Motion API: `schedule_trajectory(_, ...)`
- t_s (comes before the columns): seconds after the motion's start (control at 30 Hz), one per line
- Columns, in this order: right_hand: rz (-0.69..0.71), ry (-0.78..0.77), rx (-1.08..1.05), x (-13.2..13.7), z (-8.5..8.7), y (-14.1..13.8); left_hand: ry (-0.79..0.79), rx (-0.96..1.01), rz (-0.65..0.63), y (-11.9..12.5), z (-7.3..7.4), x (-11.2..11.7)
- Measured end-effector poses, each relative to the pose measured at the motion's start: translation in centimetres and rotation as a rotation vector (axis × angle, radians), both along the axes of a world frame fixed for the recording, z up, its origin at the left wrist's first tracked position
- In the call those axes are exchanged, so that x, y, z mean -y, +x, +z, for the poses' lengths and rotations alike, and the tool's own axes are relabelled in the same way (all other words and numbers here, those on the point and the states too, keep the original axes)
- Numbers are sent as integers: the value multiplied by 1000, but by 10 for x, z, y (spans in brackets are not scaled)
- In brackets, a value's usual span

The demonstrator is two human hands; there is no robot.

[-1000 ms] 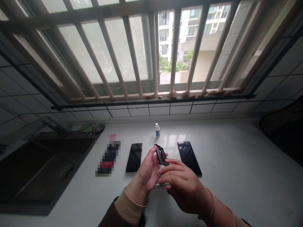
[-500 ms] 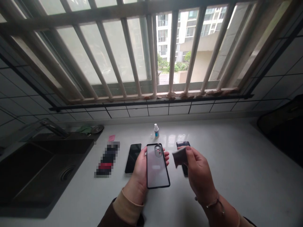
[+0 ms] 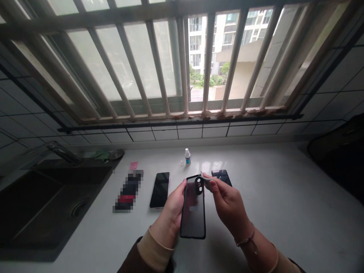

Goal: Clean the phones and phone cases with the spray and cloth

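My left hand [image 3: 174,204] grips a phone case [image 3: 193,216] by its left edge. The case has a black rim, a smoky see-through back and a camera cut-out near its top right. In my right hand [image 3: 227,201] a small grey cloth [image 3: 209,182] is pinched between thumb and fingers. The cloth meets the case's upper right edge, beside the cut-out. Behind my right hand lies a dark phone [image 3: 222,176], partly hidden by the fingers. Another phone [image 3: 159,191], with a black screen and a pale edge, rests to the left of my left hand.
A small white bottle [image 3: 187,156] with a blue label stands at the back of the white counter [image 3: 284,197]. Left are a pink slip [image 3: 134,165], a pixelated dark item [image 3: 129,191] and a dark sink [image 3: 36,204] with a tap [image 3: 64,154]. A black object [image 3: 341,151] sits far right.
My right hand has moved left, bringing the cloth from above the dark phone to the case's edge. The case has turned and shifted slightly right and down in my left hand.
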State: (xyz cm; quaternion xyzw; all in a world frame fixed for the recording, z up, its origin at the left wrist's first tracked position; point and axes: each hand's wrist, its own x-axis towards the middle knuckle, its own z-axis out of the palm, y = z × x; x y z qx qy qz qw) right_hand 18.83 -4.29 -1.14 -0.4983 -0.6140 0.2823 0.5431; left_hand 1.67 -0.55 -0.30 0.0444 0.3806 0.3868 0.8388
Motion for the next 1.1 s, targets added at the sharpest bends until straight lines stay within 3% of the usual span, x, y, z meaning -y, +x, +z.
schedule_trajectory(0.17,165,170,129,5,7,-6,-4,-48,194,-4,4,-5)
schedule_trajectory(0.33,280,279,101,15,15,-10,15,-148,499,-11,1,-17)
schedule_trajectory(0.43,313,306,74,19,16,-11,87,-101,585,-15,5,-17)
schedule_trajectory(0.57,236,173,-50,18,12,-12,277,20,490,-13,21,-4)
schedule_trajectory(0.67,199,32,-157,16,7,-13,329,67,483,-10,27,3)
schedule_trajectory(0.9,211,-73,-146,13,-2,-19,390,-85,814,-12,22,-1)
schedule_trajectory(1.1,320,8,-51,15,-5,-24,414,-156,968,-15,27,-4)
